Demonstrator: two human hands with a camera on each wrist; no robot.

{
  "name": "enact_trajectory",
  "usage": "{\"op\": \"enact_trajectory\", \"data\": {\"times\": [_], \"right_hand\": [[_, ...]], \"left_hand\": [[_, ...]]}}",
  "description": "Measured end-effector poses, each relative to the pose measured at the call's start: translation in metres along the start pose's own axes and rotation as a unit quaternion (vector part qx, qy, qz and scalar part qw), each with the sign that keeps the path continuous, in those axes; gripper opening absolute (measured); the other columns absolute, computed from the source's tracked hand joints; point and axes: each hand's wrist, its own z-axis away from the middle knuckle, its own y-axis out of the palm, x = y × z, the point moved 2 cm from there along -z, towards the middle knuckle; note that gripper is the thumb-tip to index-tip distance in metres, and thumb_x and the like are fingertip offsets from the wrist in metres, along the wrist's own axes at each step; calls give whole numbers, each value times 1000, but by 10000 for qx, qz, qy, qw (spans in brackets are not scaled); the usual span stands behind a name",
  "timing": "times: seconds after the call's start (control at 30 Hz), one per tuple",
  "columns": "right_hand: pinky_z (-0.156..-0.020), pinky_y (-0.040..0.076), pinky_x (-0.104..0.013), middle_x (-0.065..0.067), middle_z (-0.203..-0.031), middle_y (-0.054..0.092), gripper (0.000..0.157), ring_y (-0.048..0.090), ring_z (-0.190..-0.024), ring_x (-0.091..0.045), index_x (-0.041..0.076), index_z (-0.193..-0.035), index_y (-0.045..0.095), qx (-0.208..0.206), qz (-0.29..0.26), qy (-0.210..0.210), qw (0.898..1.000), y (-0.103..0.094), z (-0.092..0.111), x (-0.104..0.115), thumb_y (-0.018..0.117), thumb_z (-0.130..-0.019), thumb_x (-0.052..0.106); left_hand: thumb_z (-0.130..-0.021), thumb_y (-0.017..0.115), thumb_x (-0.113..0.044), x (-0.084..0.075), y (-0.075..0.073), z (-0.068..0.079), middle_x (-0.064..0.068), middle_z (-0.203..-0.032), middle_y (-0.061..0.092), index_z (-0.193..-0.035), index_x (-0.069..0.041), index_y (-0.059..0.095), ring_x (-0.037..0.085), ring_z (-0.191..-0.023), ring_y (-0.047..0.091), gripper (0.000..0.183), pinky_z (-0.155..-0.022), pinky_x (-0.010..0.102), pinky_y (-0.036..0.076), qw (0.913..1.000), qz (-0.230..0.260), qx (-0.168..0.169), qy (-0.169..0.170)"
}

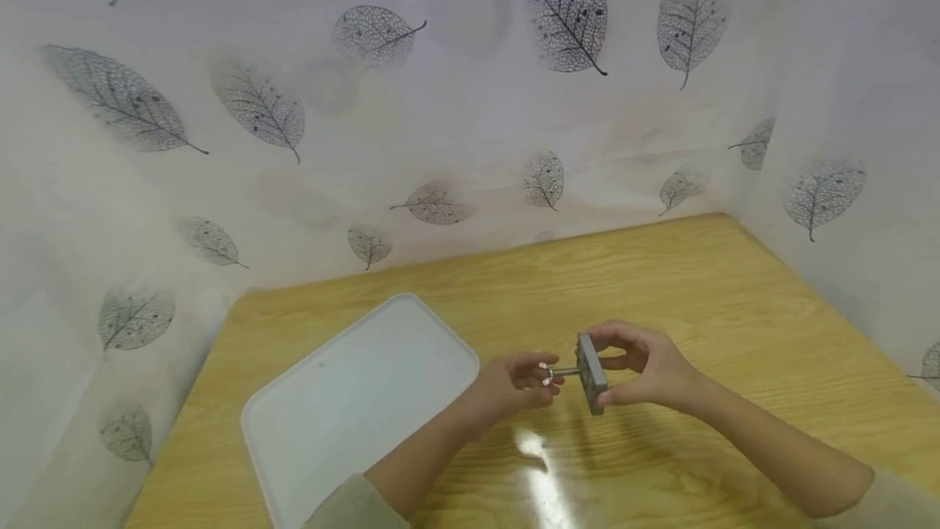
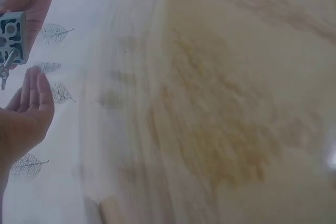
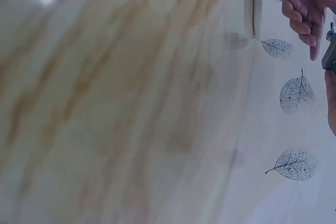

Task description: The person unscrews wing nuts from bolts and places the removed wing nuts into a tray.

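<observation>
My right hand (image 1: 654,366) pinches a grey rectangular metal block (image 1: 590,374) above the table, thumb at its lower edge and fingers at the upper one. From the block's left face sticks a bolt (image 1: 565,371) with a shiny wing-shaped end. The left hand (image 1: 507,386) is beside that end, its fingers loosely extended around it. In the left wrist view, a gap shows between the left fingers and the bolt, and the block's face (image 2: 13,35) has round holes and recesses. Only part of the block (image 3: 329,56) enters the right wrist view.
A white tray (image 1: 367,398) with a raised rim lies on the wooden table (image 1: 631,268), left of the hands and partly behind the left forearm. Leaf-patterned white sheeting (image 1: 470,104) stands along the back and sides of the table.
</observation>
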Motion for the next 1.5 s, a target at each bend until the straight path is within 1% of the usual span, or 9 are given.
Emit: {"op": "enact_trajectory", "data": {"times": [0.23, 0.43, 0.53, 0.63, 0.93, 1.07, 1.2, 1.33, 1.5], "right_hand": [[-89, 55, -33, -8, -117, 58, 60, 58, -108, -14, -13, -122, 46, 123, -160, -157, 9997, 0, -1, 0, 72, -68, -19], [-88, 55, -36, -9, -120, 57, 61, 58, -109, -14, -18, -121, 43, 243, -296, -246, 9990, -1, -2, 2, 71, -67, -20], [-87, 56, -37, -7, -121, 57, 62, 58, -110, -14, -19, -122, 42, 263, -306, -218, 9989, -1, -2, 3, 71, -67, -21], [-88, 55, -36, -5, -121, 57, 62, 58, -110, -14, -19, -122, 42, 267, -258, -229, 9990, -1, -2, 4, 71, -67, -21], [-89, 55, -35, -5, -122, 57, 62, 58, -111, -13, -19, -121, 42, 227, -223, -256, 9992, -1, -2, 3, 72, -66, -21], [-89, 55, -35, -4, -122, 57, 62, 58, -111, -13, -19, -121, 43, 236, -241, -262, 9991, -2, -2, 3, 72, -66, -21], [-89, 55, -35, -3, -122, 57, 63, 58, -111, -14, -20, -121, 42, 251, -259, -283, 9989, -2, -2, 3, 72, -66, -21], [-89, 55, -35, -3, -123, 57, 63, 59, -110, -15, -20, -121, 42, 275, -291, -336, 9986, -2, -2, 3, 71, -66, -22], [-89, 55, -35, -4, -122, 57, 63, 58, -111, -14, -19, -121, 42, 244, -243, -344, 9988, -1, -2, 3, 72, -65, -22]], "left_hand": [[-73, 80, -6, 0, 5, 4, 14, -119, 62, -130, -5, 52, 21, -102, 61, 63, -88, 31, 54, 9734, -1347, -879, 1630], [-67, 78, 10, -4, 5, 8, 15, -114, 59, -111, 3, 60, 26, -104, 59, 48, -88, 28, 54, 8028, -3402, -1550, 4646], [-67, 78, 10, -6, 4, 9, 12, -112, 60, -107, -1, 64, 24, -104, 58, 44, -88, 28, 54, 7541, -3831, -1609, 5087], [-67, 79, 8, -7, 3, 9, 10, -108, 61, -104, -3, 66, 22, -101, 58, 42, -87, 26, 54, 7306, -4004, -1608, 5292], [-69, 80, 0, -11, 5, 7, 5, -98, 66, -100, -4, 69, 17, -92, 62, 33, -89, 20, 51, 7098, -4121, -1594, 5486], [-72, 79, -5, -12, 6, 6, 1, -88, 69, -97, -5, 71, 10, -80, 63, 27, -81, 11, 50, 7147, -4141, -1551, 5419], [-73, 77, -5, -11, 7, 6, 1, -83, 69, -98, -3, 70, 8, -75, 62, 26, -76, 10, 50, 7493, -3933, -1456, 5124], [-78, 73, -4, -8, 8, 7, 5, -84, 70, -99, -1, 68, 11, -76, 65, 22, -74, 16, 54, 8369, -3166, -1172, 4308], [-87, 69, -17, -6, 8, 6, 12, -88, 71, -102, -3, 69, 11, -78, 66, 20, -76, 24, 56, 9642, -1441, -923, 2026]]}}
